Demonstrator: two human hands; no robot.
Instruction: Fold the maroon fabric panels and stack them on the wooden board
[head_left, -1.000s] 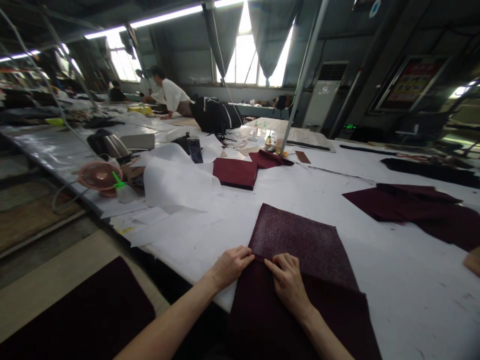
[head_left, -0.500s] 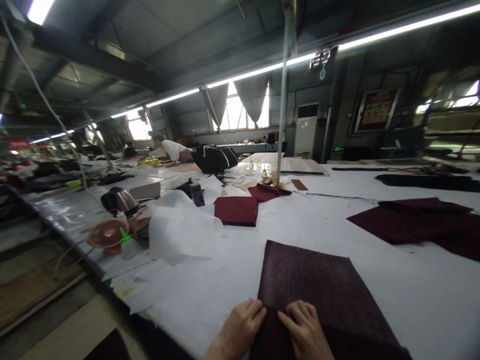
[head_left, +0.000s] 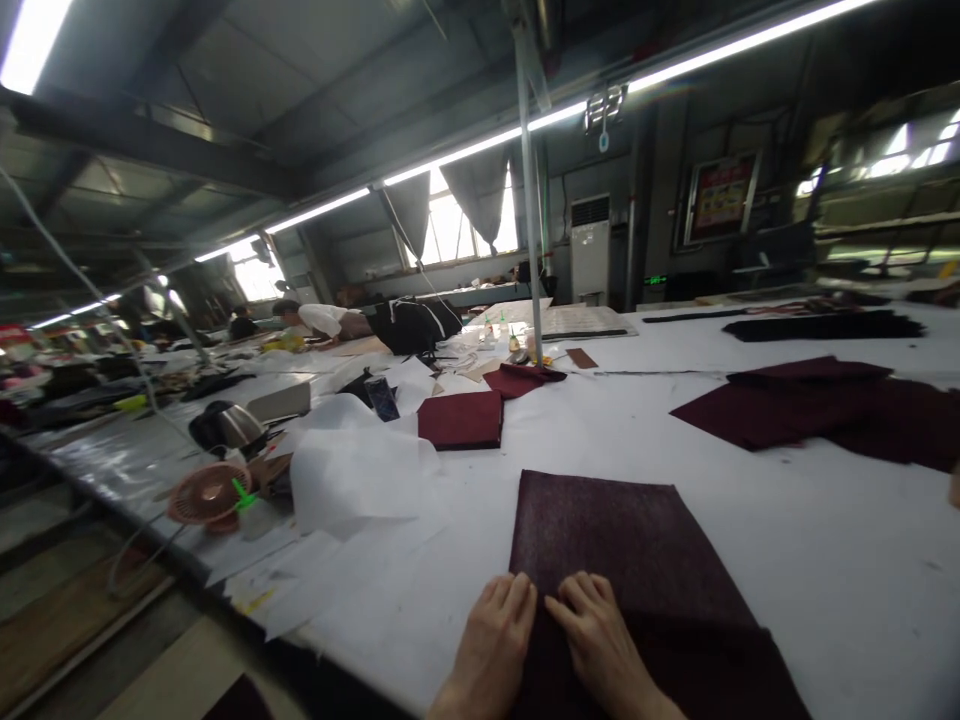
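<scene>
A dark maroon piece of fabric point(head_left: 600, 530) lies flat on the white-covered table point(head_left: 420, 610) in front of me, with a folded-over darker layer across its near part. At its left edge my left hand point(head_left: 499, 630) is closed, fingertips pinching the cloth. Just to the right, my right hand point(head_left: 600, 635) is bent over the same fabric, thumb and fingers gathered on the fold line. A small gap separates the two hands. Whatever lies under the fingertips is hidden.
A stack of red-maroon pieces point(head_left: 460, 420) sits beyond the fabric, and more maroon cloth point(head_left: 817, 405) lies to the right. On the left are white paper point(head_left: 352, 460), a small fan point(head_left: 210, 492) and a green-tipped bottle point(head_left: 251, 510). A pole point(head_left: 530, 220) rises mid-table. A person point(head_left: 322, 320) leans over the far end.
My view has turned slightly to the right, shifting the surroundings left. Both hands stay on the fabric and sit a little farther up in view; the folded layer shows more.
</scene>
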